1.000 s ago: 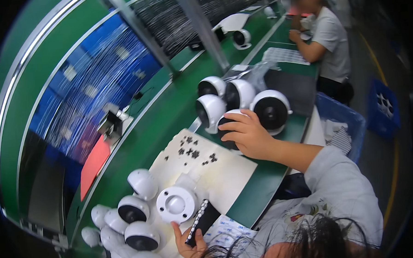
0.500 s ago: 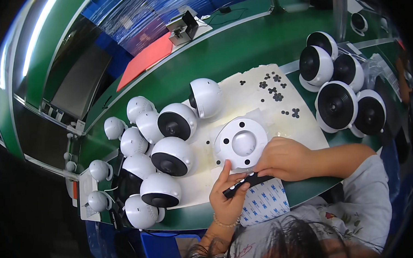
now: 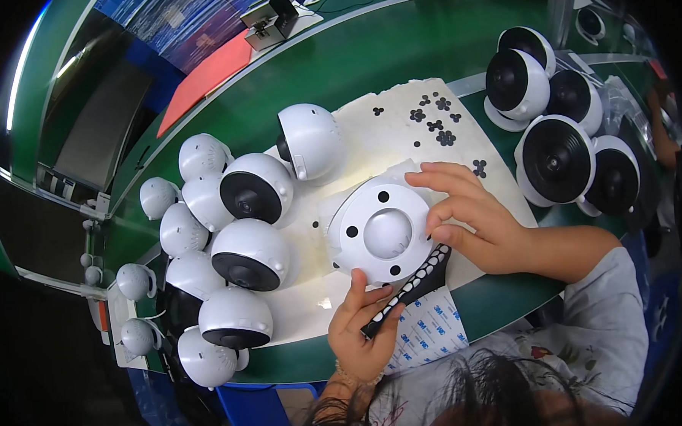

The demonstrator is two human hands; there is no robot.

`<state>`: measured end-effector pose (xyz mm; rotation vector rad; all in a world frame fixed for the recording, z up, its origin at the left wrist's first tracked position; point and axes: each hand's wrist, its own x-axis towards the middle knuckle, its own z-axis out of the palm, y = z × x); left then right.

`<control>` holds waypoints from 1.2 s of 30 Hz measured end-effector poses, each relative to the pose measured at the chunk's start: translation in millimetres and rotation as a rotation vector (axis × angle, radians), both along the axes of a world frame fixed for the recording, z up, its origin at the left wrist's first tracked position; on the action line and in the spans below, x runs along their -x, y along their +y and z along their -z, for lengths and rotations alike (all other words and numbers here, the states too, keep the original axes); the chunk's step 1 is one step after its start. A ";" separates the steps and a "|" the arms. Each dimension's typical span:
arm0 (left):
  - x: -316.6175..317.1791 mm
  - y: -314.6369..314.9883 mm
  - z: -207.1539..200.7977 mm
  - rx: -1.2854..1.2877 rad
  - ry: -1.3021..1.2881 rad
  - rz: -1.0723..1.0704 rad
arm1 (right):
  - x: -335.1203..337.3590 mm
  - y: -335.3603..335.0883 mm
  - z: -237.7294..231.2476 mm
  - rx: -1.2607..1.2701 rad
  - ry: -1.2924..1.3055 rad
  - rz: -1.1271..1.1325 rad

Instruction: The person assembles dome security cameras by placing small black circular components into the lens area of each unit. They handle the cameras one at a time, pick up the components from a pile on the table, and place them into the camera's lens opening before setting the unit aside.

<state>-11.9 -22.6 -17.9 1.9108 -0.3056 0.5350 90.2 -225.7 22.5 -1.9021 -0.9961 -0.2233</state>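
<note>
In front of me lies a white camera base [image 3: 387, 234], with a round hollow in its middle and several round black pads on its surface. My left hand [image 3: 362, 338] grips a black strip [image 3: 411, 287] dotted with a row of white spots. The strip slants up along the near right side of the base, and the left index fingertip is at the base's near edge. Fingers apart, my right hand [image 3: 482, 230] is at the base's right rim, its thumb close to the strip's upper end. I see nothing held in it.
White ball-shaped cameras with black faces [image 3: 250, 255] crowd the left; more black-faced cameras [image 3: 556, 162] stand at the right. Small black pads [image 3: 446, 137] lie on the cream sheet [image 3: 360, 117]. White paper with blue print [image 3: 430, 331] is at the near edge of the green table [image 3: 505, 308].
My right hand has left the strip, moved up to the base's right side and spread its fingers. More of the strip's white spots now show. The whole view has shifted slightly.
</note>
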 end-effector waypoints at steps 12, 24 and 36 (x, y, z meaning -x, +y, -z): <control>-0.6 -0.5 -0.4 -0.060 0.018 -0.025 | -0.5 2.5 5.0 0.037 -0.016 0.002; -0.3 0.1 -2.8 -0.097 0.028 -0.015 | 0.2 3.5 6.5 0.014 -0.027 0.018; -1.2 -1.1 -4.6 -0.150 -0.008 -0.072 | 0.8 -9.8 5.6 0.024 -0.179 0.091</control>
